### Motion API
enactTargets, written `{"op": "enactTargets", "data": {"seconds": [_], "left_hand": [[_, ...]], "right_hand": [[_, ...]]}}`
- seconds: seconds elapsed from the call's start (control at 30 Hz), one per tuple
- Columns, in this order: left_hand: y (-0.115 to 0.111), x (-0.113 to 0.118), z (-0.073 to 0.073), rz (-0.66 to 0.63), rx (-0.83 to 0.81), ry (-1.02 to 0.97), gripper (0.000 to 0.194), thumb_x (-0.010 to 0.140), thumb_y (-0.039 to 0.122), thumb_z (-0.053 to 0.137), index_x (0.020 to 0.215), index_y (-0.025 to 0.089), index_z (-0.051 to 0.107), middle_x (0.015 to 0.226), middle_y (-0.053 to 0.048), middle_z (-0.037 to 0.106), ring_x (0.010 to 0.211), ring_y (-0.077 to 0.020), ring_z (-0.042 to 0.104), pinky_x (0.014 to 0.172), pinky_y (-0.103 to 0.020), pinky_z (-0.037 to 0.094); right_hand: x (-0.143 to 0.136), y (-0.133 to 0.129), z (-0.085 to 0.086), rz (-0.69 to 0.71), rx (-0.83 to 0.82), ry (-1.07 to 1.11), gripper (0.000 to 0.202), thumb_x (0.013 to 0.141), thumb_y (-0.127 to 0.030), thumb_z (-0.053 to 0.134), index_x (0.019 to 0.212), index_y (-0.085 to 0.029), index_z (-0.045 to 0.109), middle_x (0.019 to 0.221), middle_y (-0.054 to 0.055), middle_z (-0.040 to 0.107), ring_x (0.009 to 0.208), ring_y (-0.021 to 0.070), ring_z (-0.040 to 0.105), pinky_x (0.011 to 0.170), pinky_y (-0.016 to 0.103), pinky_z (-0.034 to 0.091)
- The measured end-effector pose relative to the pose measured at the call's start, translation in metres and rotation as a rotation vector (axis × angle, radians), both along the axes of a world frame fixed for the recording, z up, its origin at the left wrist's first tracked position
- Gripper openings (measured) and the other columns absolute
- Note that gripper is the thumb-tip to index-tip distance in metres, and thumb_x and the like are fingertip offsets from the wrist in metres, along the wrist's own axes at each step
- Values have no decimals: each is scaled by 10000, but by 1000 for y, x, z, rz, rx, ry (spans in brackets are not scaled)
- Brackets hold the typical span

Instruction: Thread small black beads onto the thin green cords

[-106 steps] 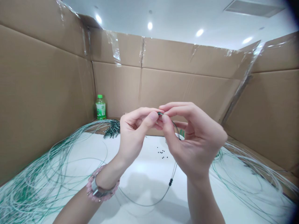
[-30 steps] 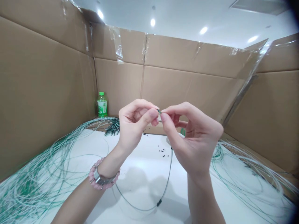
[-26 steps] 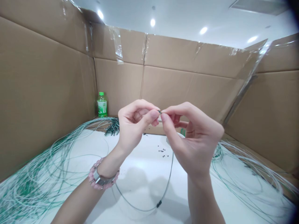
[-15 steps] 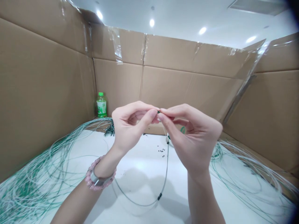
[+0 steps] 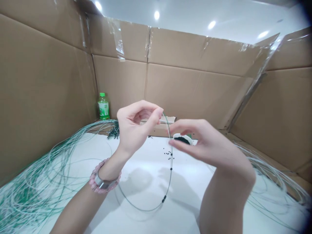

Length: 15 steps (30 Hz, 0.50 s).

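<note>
My left hand (image 5: 136,125) is raised, its thumb and index finger pinching the top of a thin green and whitish cord (image 5: 144,210). From there the cord drops in a long loop over the white table. Dark beads (image 5: 164,199) sit clustered low on the cord, with single beads (image 5: 171,169) higher up. Beside the upper cord is my right hand (image 5: 195,139), thumb and fingers apart; whether a fingertip touches the cord I cannot tell. Just behind it, partly covered by the fingers, a white dish (image 5: 191,141) contains many small black beads.
Loose black beads (image 5: 167,153) lie on the white table (image 5: 146,156). Tangled green and white cords (image 5: 36,185) spread at left, more cords (image 5: 275,169) at right. A green bottle (image 5: 104,107) stands at the back left. Cardboard walls (image 5: 195,87) surround the table.
My right hand has moved away from the left fingertips, down and to the right, and its fingers have parted. Beads now sit lower along the cord. The bead dish shows more fully.
</note>
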<state>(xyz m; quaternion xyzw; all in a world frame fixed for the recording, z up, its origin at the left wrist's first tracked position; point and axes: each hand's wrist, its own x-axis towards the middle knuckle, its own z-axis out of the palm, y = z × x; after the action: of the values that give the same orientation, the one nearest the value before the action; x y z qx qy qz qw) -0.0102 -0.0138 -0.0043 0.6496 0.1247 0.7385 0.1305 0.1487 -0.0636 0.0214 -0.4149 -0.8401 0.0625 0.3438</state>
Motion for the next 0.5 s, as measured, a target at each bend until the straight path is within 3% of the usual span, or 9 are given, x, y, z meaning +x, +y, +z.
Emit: {"op": "enactTargets", "data": {"seconds": [0.13,0.3,0.37,0.43,0.5], "left_hand": [[0,8,-4,-69,-63,24,95,770,159,630,678,145,653,596,25,649,506,-51,593,495,-132,491],[17,16,-13,-177,-111,-10,123,783,235,628,697,151,654,600,15,636,513,-57,581,508,-151,480],[36,20,-25,-240,-167,83,220,838,334,550,751,161,654,634,1,637,547,-75,589,543,-181,492],[56,25,-43,-243,-304,348,368,884,429,421,776,160,648,686,-21,646,611,-98,605,582,-209,500],[71,31,-66,-236,-353,512,281,801,389,567,704,139,653,681,-38,653,646,-131,613,600,-231,496]], "right_hand": [[-7,5,0,13,104,376,60,769,-200,627,792,-208,682,774,-12,693,700,119,663,592,203,557],[-16,15,-4,61,148,473,134,746,-91,615,681,-195,667,640,-19,662,652,124,661,533,190,559],[-15,18,-5,67,185,526,142,736,-80,626,674,-202,663,619,-27,649,630,118,652,506,184,553],[-13,19,-4,73,230,586,136,731,-87,644,668,-207,663,616,-33,643,605,103,639,481,167,540],[-12,19,-4,96,269,632,128,741,-107,652,662,-207,663,615,-38,640,584,86,626,474,155,530]]}}
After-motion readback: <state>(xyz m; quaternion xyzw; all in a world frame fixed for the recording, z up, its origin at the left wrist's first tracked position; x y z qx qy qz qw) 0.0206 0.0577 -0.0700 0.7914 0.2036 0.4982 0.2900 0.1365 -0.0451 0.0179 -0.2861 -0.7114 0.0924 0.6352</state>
